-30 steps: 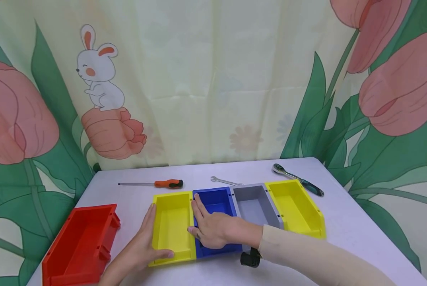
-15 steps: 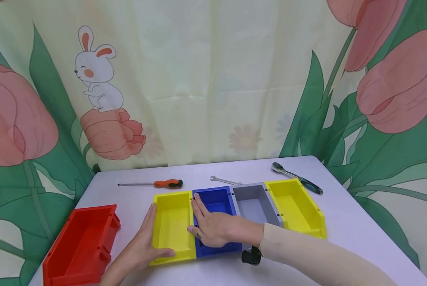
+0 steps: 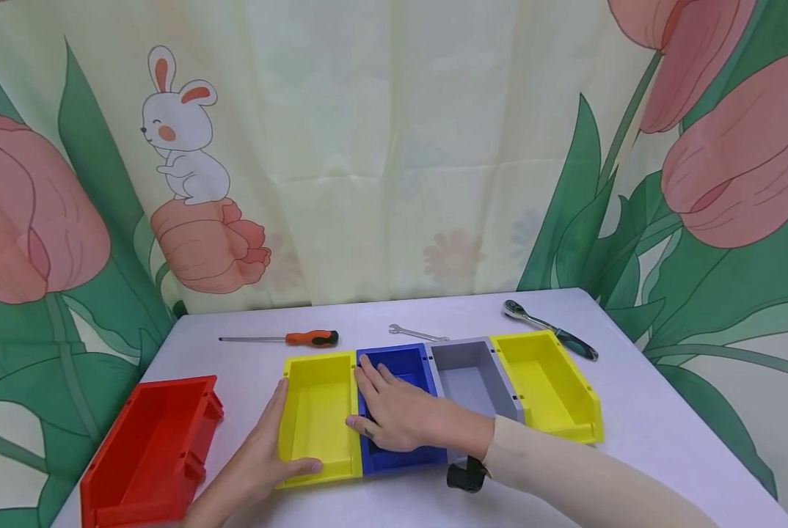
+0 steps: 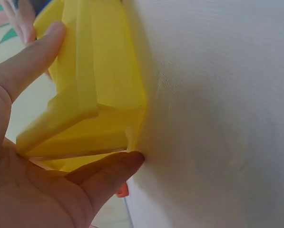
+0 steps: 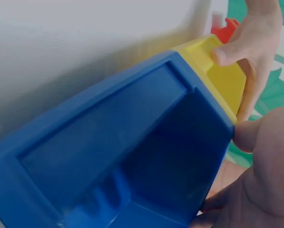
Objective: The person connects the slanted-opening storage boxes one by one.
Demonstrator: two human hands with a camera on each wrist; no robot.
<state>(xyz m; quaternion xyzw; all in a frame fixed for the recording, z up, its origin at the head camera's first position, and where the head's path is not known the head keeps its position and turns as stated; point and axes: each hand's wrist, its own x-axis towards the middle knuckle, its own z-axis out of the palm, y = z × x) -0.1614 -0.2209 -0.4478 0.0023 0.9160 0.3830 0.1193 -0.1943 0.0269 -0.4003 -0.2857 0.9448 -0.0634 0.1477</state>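
My left hand [image 3: 262,447] holds the near left corner of a yellow bin [image 3: 321,411]. Its fingers lie straight along the outer side wall, and the thumb rests over the front edge. In the left wrist view the thumb and fingers span this corner of the bin. My right hand [image 3: 397,414] reaches over a blue bin [image 3: 403,460], its straight fingers on the rim beside the yellow bin. The right thumb touches that same seam, as the right wrist view shows too. Yellow and blue bins stand side by side, rims together.
To the right, a grey bin [image 3: 467,374] and another yellow bin [image 3: 546,381] continue the row. A red bin [image 3: 146,455] stands apart at left. Behind lie a screwdriver [image 3: 311,338], a wrench [image 3: 417,334] and a ratchet [image 3: 552,330]. A floral curtain [image 3: 394,183] hangs behind the table.
The right hand's fingers have spread a little over the blue bin. The left hand and the bins stay in place.
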